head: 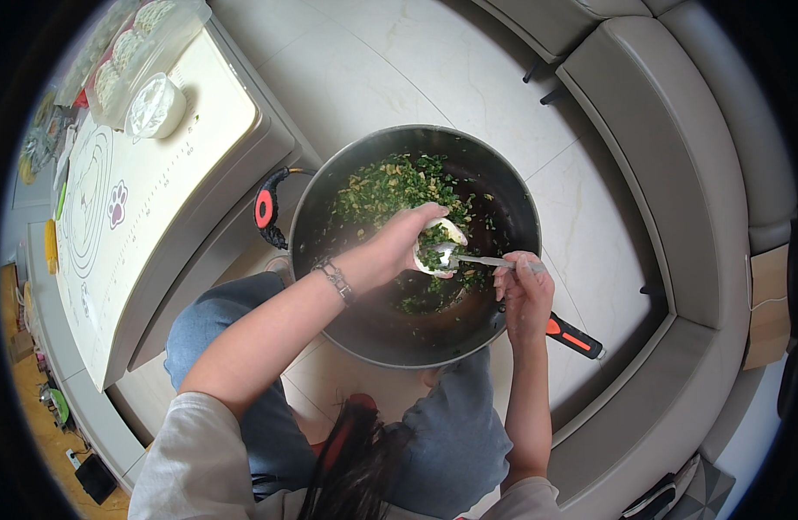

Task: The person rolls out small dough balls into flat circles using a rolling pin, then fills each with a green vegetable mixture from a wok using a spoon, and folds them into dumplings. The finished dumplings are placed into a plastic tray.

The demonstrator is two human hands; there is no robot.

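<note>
A large dark wok (412, 348) sits in front of me, above my knees. Chopped greens mixed with yellow bits (389, 188) lie mostly along its far left side. Over the wok, my left hand (402, 240) cups a white dough wrapper (452, 227) that has green filling in it. My right hand (526, 286) grips the handle of a metal spoon (487, 260). The spoon's bowl rests inside the wrapper, among the filling.
Left of me stands a table with a white pastry mat (145, 188). On it are a clear plastic container with pleated buns (123, 52) and a small white tub (155, 107). The wok's long handle (574, 336) points right, toward a grey sofa (659, 162).
</note>
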